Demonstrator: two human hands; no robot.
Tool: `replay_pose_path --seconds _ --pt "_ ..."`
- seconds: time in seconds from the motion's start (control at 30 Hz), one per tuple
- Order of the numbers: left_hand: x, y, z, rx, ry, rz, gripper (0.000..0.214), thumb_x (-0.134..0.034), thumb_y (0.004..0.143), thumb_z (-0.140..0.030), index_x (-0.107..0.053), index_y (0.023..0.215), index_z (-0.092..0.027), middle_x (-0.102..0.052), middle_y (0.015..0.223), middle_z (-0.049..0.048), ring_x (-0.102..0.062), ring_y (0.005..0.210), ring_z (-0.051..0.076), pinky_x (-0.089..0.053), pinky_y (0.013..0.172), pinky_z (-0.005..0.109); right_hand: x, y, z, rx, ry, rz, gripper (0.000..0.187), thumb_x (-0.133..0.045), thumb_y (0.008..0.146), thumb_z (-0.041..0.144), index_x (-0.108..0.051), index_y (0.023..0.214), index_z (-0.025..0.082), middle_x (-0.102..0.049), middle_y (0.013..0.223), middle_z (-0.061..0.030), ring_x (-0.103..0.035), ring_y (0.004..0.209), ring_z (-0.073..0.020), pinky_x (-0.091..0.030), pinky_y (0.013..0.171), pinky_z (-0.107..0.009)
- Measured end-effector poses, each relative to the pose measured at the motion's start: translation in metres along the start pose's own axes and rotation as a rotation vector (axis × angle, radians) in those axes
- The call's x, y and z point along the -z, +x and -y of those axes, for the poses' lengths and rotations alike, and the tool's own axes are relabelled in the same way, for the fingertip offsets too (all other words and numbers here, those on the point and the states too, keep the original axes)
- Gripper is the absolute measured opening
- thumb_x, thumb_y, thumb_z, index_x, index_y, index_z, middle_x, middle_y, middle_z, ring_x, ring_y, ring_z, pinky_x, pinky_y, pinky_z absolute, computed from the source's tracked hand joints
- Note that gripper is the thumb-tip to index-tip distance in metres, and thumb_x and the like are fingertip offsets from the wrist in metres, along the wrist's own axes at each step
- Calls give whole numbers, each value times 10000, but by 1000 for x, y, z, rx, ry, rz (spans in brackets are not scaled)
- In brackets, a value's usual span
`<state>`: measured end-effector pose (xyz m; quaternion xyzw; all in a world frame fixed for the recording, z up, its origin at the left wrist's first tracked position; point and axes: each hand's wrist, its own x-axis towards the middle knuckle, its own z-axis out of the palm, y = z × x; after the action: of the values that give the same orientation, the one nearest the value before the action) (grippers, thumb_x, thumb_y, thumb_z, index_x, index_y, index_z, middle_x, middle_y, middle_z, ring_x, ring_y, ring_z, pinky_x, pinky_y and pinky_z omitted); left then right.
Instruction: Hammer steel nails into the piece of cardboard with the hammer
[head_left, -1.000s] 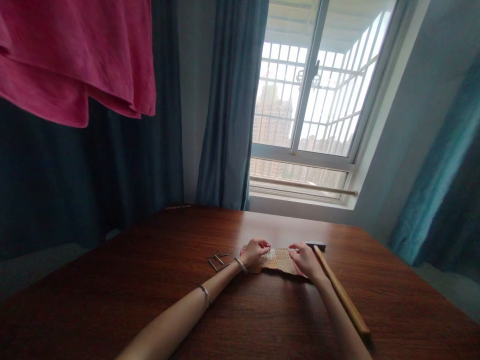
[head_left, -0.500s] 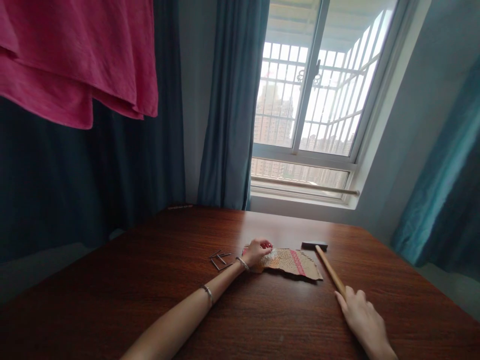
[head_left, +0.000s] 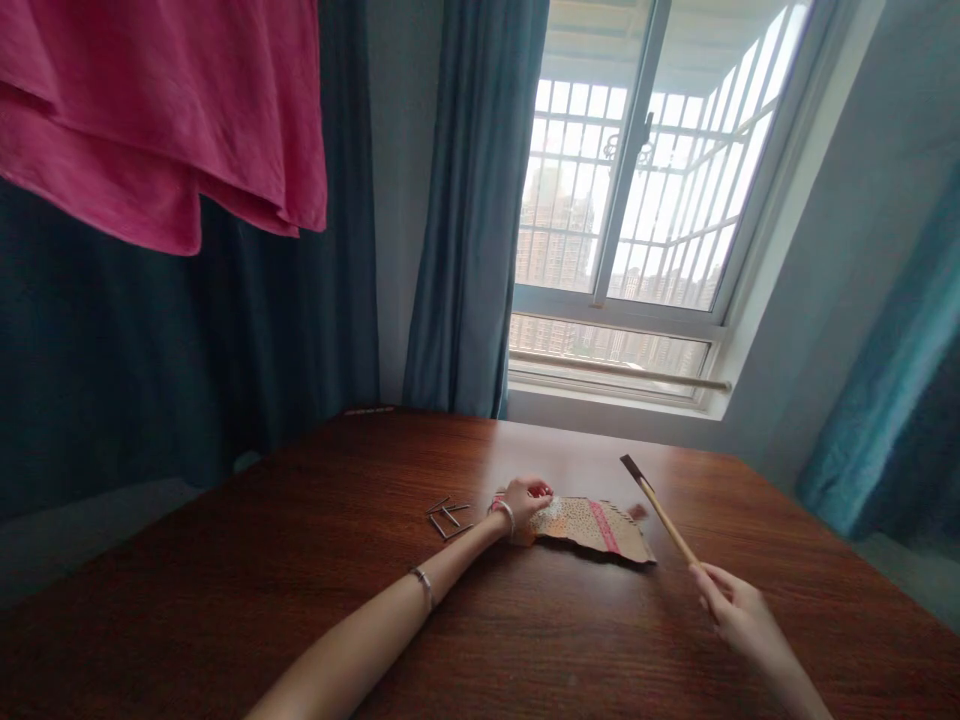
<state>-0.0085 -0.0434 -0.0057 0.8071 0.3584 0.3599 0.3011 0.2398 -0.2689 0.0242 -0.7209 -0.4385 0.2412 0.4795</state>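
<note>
My right hand (head_left: 726,598) grips the wooden handle of a hammer (head_left: 670,522), whose dark head is raised off the table to the right of the cardboard. On the left end of a patterned piece of cardboard (head_left: 586,525) with a pink stripe rests my left hand (head_left: 528,497). Its fingers are curled together; whatever they may pinch is too small to make out. Several nails (head_left: 448,518) lie loose on the table just left of that hand.
The brown wooden table (head_left: 480,640) reaches back to a wall with a barred window (head_left: 622,200). Blue curtains (head_left: 472,220) hang at its far side and right. A pink cloth (head_left: 165,120) hangs at the upper left.
The hammer, which lay with its head on the table, is now lifted and turned in my right hand, the grip wrapped around its handle. My left hand stays on the cardboard.
</note>
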Motion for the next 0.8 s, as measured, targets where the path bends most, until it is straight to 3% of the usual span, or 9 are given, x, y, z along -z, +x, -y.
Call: replay_pose_path --seconds 0.1,0.23,0.43,0.6,0.8 --pt "0 0 -1 8 -6 7 202 -563 689 -267 -677 795 -137 -651 719 25 -570 674 126 -420 625 213 -7 -19 22 -125 323 49 452 -610 626 523 -526 909 180 -446 487 70 -293 285 -34 -165 280 -161" --pt "-1 1 1 -1 -30 -4 210 -568 685 -274 -679 793 -132 -651 728 32 -566 667 124 -421 617 210 -18 -43 49 -246 566 280 405 -628 609 545 -503 766 193 -409 508 90 -148 274 27 -60 250 -116" --pt "-1 2 4 12 -49 3 222 -577 691 -293 -678 804 -130 -651 715 35 -561 650 123 -424 607 210 -39 -60 72 -281 616 411 377 -640 622 518 -479 724 194 -413 517 92 -151 273 36 -66 243 -98" --pt "0 1 5 20 -67 11 220 -583 692 -292 -675 810 -131 -655 726 36 -563 655 126 -428 619 216 -54 -69 82 -284 613 405 411 -655 606 511 -522 847 205 -390 488 98 -176 266 23 -55 250 -105" --pt "0 0 3 20 -55 -4 206 -583 687 -278 -676 796 -131 -651 714 35 -563 661 131 -423 618 216 -57 -73 84 -258 604 395 426 -658 595 524 -534 831 192 -396 481 92 -187 258 29 -70 260 -108"
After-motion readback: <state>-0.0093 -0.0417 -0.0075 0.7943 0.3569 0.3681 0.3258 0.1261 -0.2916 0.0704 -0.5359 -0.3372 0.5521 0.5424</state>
